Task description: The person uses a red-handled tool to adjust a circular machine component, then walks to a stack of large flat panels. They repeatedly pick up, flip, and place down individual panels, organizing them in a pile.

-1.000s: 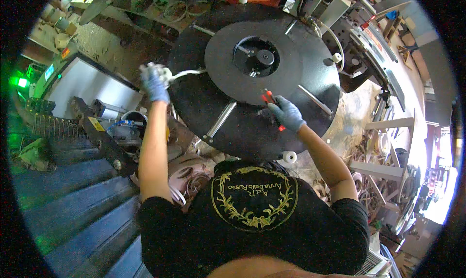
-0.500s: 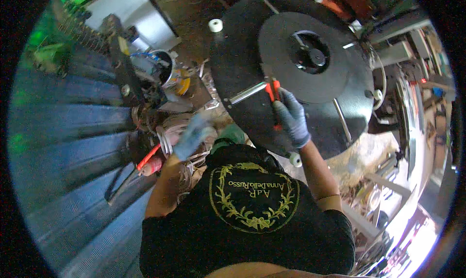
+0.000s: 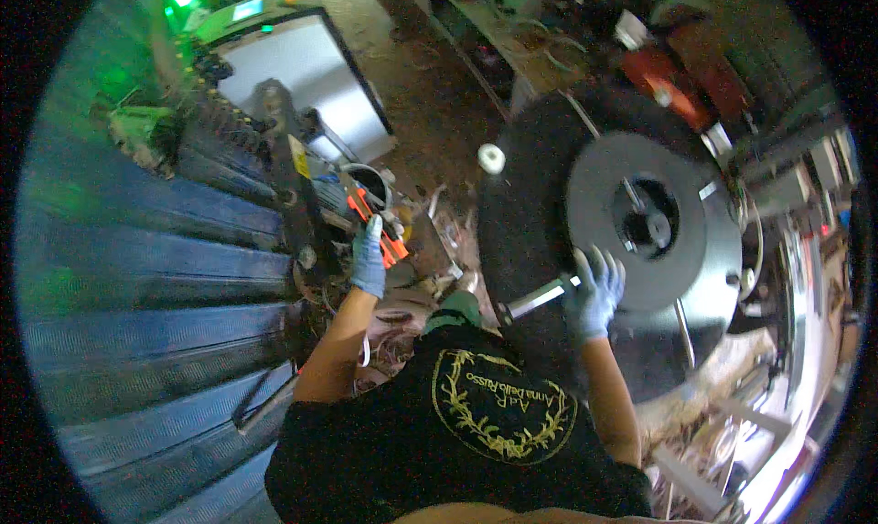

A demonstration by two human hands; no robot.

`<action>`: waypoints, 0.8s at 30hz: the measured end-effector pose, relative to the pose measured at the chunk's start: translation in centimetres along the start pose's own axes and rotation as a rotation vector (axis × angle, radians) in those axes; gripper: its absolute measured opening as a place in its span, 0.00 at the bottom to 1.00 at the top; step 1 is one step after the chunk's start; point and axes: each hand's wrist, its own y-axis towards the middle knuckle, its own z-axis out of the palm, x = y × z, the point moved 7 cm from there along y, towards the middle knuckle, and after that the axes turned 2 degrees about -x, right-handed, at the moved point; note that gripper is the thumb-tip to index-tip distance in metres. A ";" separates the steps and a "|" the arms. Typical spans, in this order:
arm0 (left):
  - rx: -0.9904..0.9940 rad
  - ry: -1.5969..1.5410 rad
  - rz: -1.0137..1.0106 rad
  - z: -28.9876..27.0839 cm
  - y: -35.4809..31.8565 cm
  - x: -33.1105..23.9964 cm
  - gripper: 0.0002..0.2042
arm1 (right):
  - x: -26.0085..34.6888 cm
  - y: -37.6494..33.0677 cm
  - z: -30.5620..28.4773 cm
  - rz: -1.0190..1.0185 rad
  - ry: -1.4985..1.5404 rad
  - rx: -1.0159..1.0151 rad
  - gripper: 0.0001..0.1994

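Observation:
My gloved left hand [image 3: 369, 266] is closed around an orange-handled tool [image 3: 393, 251], which looks like pliers. It is near a round bucket [image 3: 373, 184] with things in it. My gloved right hand [image 3: 599, 294] is over a large black reel [image 3: 530, 240] with its fingers apart and nothing in them. Beside those fingers, a shiny metal bar [image 3: 538, 298] lies along the reel's face. A raised round centre [image 3: 599, 190] with a dark hub opening [image 3: 651, 220] forms the reel's middle. Whether my right fingers touch the reel is unclear.
On the left runs a blue corrugated metal wall [image 3: 183, 259], with a dark upright beam [image 3: 291, 176] before it. A white panel [image 3: 320, 76] stands beyond. Loose cable coils [image 3: 395, 327] lie near my legs. A white roller [image 3: 491, 159] sits at the reel's rim.
The orange-handled tool has gone from my right hand to my left. My right hand has opened over the reel. My view has turned, shifting the reel right and down in the picture.

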 end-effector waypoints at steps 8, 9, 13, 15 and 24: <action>-0.220 -0.104 0.267 -8.3 12.7 -4.9 0.10 | -0.4 -2.3 2.2 -0.012 -0.209 -0.004 0.17; -0.197 -0.039 0.256 -8.7 13.5 -4.7 0.12 | -0.1 -1.9 2.2 -0.020 -0.196 -0.011 0.17; -0.263 0.015 0.080 -8.7 14.8 -2.4 0.10 | 0.3 -1.6 1.9 -0.047 -0.170 0.051 0.17; -0.223 0.094 0.068 -10.0 16.1 -1.3 0.09 | 0.2 -1.1 2.3 -0.063 -0.134 0.006 0.17; 0.055 0.024 -0.284 -2.9 24.4 6.5 0.12 | -0.7 0.9 3.5 0.134 -0.067 -0.149 0.10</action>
